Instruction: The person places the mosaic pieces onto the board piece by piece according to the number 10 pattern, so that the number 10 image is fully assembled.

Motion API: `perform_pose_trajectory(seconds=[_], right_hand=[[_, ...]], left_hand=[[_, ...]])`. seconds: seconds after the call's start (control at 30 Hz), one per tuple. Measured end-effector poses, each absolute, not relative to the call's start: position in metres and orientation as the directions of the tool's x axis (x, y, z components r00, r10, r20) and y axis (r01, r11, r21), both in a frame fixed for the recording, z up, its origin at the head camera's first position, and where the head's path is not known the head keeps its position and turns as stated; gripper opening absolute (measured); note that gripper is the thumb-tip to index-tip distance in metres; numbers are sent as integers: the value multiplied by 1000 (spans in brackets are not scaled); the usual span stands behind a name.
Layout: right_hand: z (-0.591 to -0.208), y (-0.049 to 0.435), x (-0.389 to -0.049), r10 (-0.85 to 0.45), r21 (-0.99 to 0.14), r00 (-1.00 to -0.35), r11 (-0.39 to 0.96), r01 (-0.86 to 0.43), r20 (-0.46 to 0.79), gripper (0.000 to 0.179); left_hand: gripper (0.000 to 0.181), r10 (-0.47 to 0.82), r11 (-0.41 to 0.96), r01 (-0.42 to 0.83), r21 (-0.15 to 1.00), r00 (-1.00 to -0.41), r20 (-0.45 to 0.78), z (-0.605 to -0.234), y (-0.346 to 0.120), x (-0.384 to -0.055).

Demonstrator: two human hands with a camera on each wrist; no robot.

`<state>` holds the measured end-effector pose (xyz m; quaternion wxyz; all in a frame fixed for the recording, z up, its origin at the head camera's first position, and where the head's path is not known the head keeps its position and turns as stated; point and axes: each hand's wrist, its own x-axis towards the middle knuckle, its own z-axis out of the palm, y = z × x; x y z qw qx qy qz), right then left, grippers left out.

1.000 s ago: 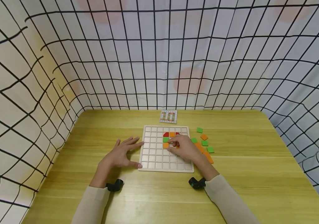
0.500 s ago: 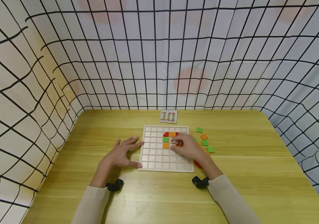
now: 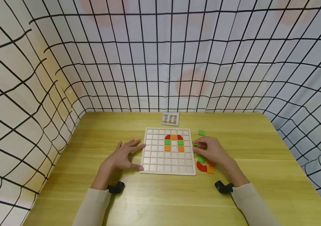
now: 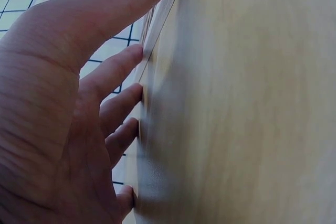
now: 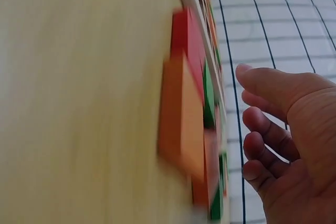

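Observation:
A pale wooden grid board [image 3: 155, 163] lies mid-table in the head view. Set in its cells are red rounded-corner tiles, an orange tile [image 3: 173, 137] between them, and green and orange tiles down two columns. My left hand [image 3: 123, 154] spreads along the board's left edge, thumb at the lower corner, fingertips touching the rim. Beyond the right edge, my right hand [image 3: 212, 151] hovers over loose tiles with thumb and forefinger apart. A green tile [image 3: 195, 144] shows between those fingertips. The right wrist view shows the hand [image 5: 286, 124] above an orange tile [image 5: 181, 114], nothing visible in its grasp.
A small printed pattern card [image 3: 170, 119] lies behind the board. Loose pieces right of the board include a green tile [image 3: 201, 132] farther back, a red piece [image 3: 199, 165] and an orange tile [image 3: 210, 170] nearer. Black netting [image 3: 160, 62] over white cloth encloses the table.
My right hand has moved right, off the board and over the loose tiles, uncovering the green and orange tiles in the right column. My left hand has stayed at the board's edge.

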<state>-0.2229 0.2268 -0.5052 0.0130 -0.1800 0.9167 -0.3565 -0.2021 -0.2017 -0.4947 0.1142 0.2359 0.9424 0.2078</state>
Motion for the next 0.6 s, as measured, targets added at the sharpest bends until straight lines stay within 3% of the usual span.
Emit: perform_pose_trajectory(seconds=[0.33, 0.6], right_hand=[[-507, 275, -211, -318, -589, -941, 741, -321, 113, 33], [-513, 300, -202, -327, -621, -938, 713, -325, 117, 34]], left_hand=[[101, 484, 806, 392, 443, -868, -113, -497, -203, -201], [100, 486, 804, 395, 445, -867, -109, -497, -202, -201]])
